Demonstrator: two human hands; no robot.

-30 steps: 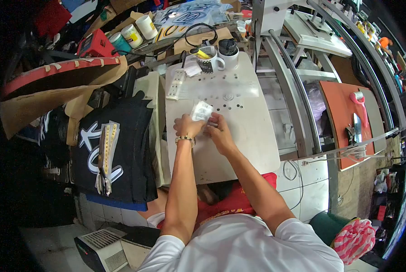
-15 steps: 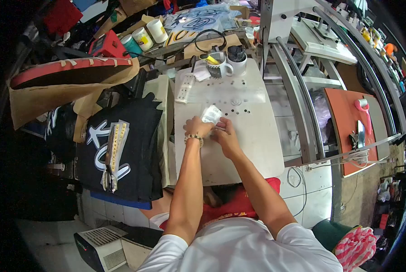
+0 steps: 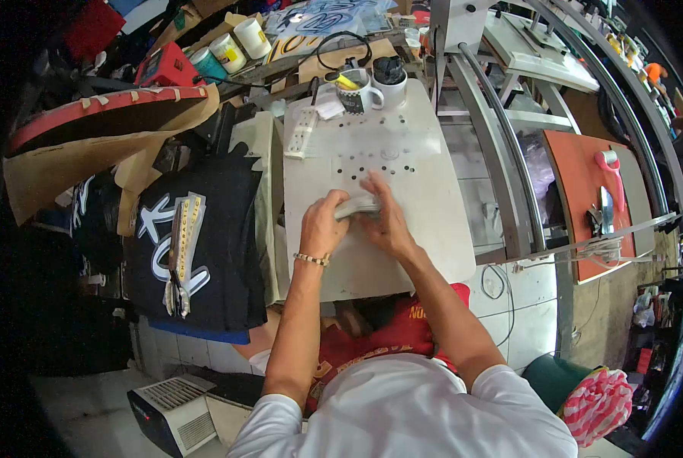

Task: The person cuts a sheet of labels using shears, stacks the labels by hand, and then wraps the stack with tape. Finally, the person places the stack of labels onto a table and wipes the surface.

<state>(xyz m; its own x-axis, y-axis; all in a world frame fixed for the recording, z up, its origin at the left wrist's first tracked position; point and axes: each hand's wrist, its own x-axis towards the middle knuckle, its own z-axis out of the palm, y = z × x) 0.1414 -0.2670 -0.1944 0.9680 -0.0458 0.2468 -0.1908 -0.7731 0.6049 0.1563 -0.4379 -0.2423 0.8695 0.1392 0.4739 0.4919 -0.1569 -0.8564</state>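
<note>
My left hand (image 3: 324, 227) is closed around the left end of a small whitish packet (image 3: 356, 206), held over the pale table board (image 3: 425, 252). Motion blurs the packet, so its kind does not show. At its right end is my right hand (image 3: 389, 221), fingers stretched and spread, the upper ones smeared by movement. A beaded bracelet (image 3: 311, 259) circles my left wrist. Just beyond the hands, rows of small dark round dots (image 3: 362, 169) lie on the board beside a clear sheet (image 3: 326, 142).
A power strip (image 3: 301, 131), a mug with a yellow-handled tool (image 3: 354, 93) and a white mug (image 3: 391, 90) stand along the board's far side. Folded black shirts (image 3: 234, 221) are stacked at left. A metal press frame (image 3: 482, 137) rises at right.
The packet has turned from lying tilted up to nearly level and come slightly nearer me. My right hand's fingers have lifted and spread. The whole view has shifted slightly.
</note>
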